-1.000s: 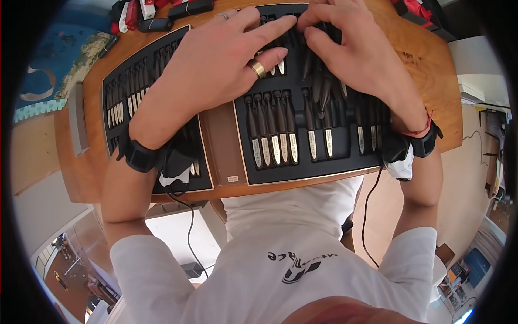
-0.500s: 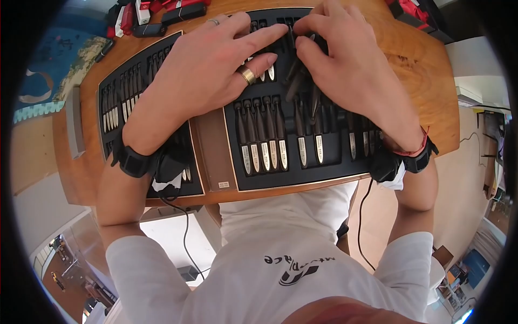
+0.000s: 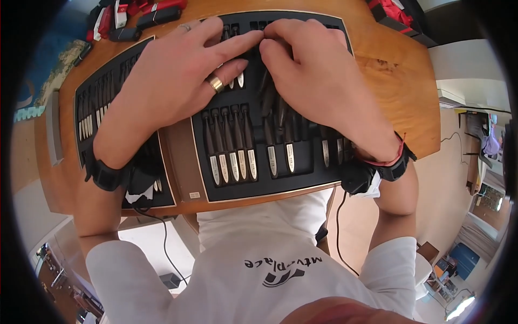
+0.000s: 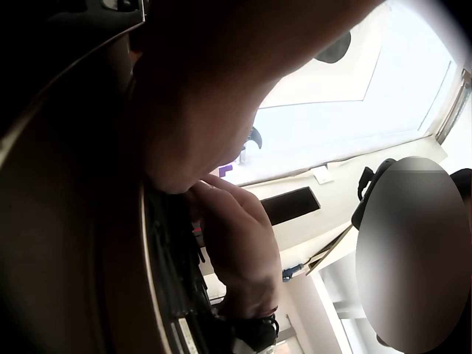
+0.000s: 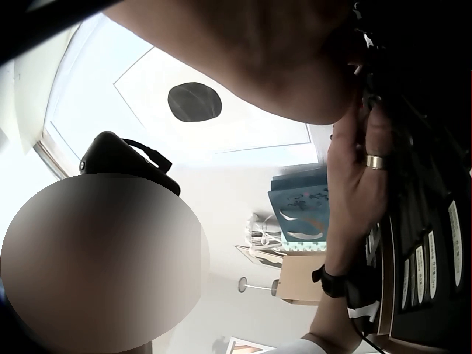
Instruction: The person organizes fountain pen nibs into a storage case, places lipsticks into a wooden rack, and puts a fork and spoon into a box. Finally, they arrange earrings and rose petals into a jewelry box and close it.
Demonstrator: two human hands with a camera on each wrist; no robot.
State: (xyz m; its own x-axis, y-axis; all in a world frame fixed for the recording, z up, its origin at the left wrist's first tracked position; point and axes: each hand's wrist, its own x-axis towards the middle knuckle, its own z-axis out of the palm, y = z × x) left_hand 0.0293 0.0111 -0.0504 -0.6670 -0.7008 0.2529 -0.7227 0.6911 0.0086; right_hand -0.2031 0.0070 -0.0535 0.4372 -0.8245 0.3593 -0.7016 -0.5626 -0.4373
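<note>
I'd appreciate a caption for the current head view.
Left hand and right hand over a black tray of slim pieces.

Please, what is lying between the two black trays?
A brown strip, with a small white label on it. The head view shows this.

Wooden table (image 3: 399,81), open black case (image 3: 181,156), red and black boxes (image 3: 159,17)

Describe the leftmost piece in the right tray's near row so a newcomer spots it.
On the wooden table, find the black tray right of the brown strip. Its near row starts with five dark pieces with pale ends. The leftmost piece lies nearest the strip, with a neighbour only on its right.
</note>
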